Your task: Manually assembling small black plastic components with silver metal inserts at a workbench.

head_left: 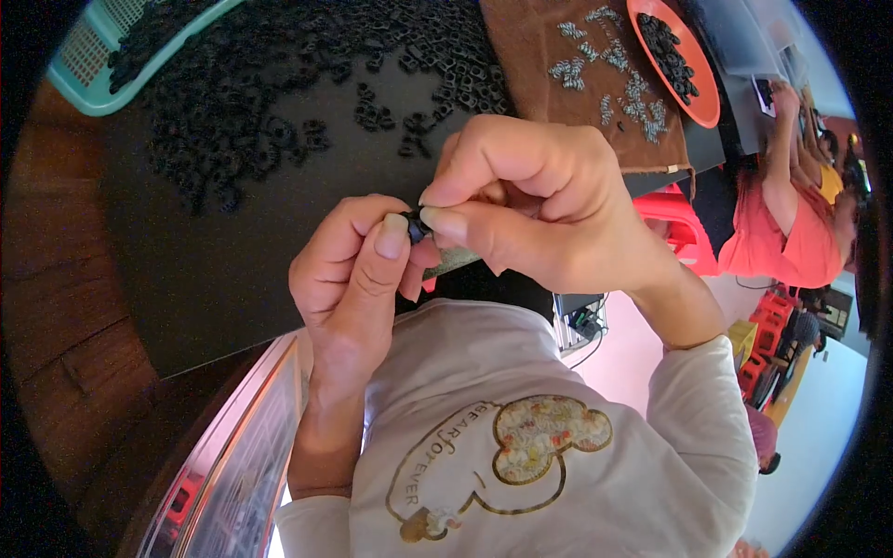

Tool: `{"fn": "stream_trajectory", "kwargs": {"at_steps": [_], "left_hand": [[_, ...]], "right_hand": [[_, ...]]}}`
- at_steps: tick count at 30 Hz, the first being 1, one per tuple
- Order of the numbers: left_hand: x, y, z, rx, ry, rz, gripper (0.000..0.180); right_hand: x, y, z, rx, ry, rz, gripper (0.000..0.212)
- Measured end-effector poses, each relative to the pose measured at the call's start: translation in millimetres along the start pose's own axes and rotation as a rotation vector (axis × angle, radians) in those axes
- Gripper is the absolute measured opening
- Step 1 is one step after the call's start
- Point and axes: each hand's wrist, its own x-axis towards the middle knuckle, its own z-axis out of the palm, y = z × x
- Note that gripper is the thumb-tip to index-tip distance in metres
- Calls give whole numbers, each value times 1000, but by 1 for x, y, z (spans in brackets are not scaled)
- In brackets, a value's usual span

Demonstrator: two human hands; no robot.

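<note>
Both hands meet above the near edge of the dark tabletop [214, 307]. My left hand [349, 265] pinches a small black plastic part [416, 226] between thumb and fingers. From the other side, my right hand [549, 209] has its thumb and forefinger tips closed at the same part. The fingertips cover most of it, so its exact shape is hidden. Past the hands, many loose black plastic pieces [270, 121] are heaped and scattered over the table. Small metal springs [642, 107] lie on a brown cloth [530, 56] to the far right.
An orange tray [704, 110] of black pieces stands at the cloth's right edge. At the far left, a teal plastic basket [90, 104] holds more black pieces. Beyond the table on the right are a red stool [674, 219] and a person in a coral top [777, 232].
</note>
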Motion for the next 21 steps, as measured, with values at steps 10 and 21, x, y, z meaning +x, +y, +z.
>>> {"fn": "stream_trajectory", "kwargs": {"at_steps": [10,21], "left_hand": [[-7,0,5,60,13,38,19],[-5,0,3,39,19,67,22]], "right_hand": [[-7,-6,3,15,8,26,6],[2,11,-5,-361,7,-221,13]]}}
